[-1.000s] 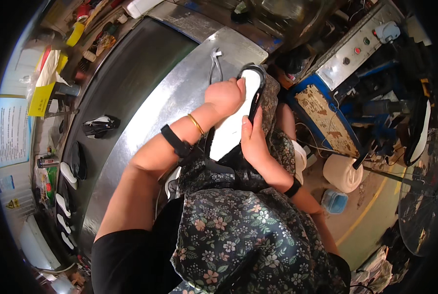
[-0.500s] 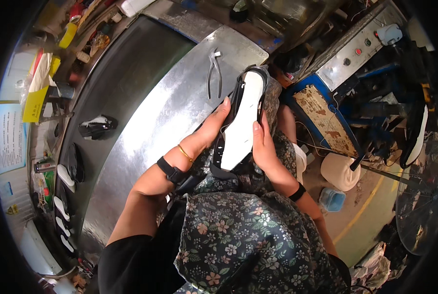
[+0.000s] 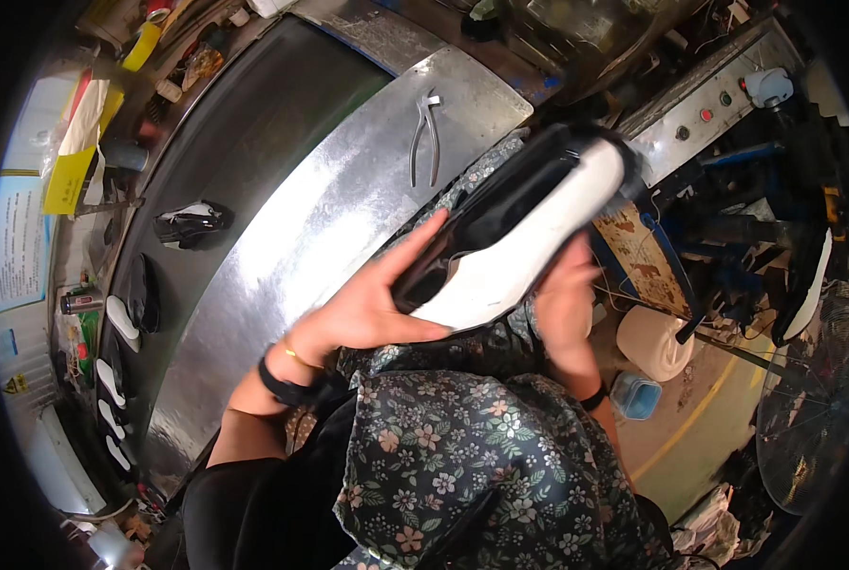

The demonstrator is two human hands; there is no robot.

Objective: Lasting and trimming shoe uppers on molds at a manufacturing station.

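Head view: I see left hand (image 3: 372, 309) holding shoe (image 3: 529, 233), thumb and forefinger spread wide; right hand (image 3: 565, 299) (blurred) beside it, can't tell grip; pliers (image 3: 426, 141) beyond left fingertips.

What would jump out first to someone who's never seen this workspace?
First, the black-and-white shoe near the center, its near end in the left hand, with the right hand blurred beside it. Then the pliers lying on the shiny metal worktop, and the floral cloth at lower center.

Black sleeves (image 3: 244, 503) and wristbands (image 3: 286, 389) accompany a floral apron (image 3: 472, 456).
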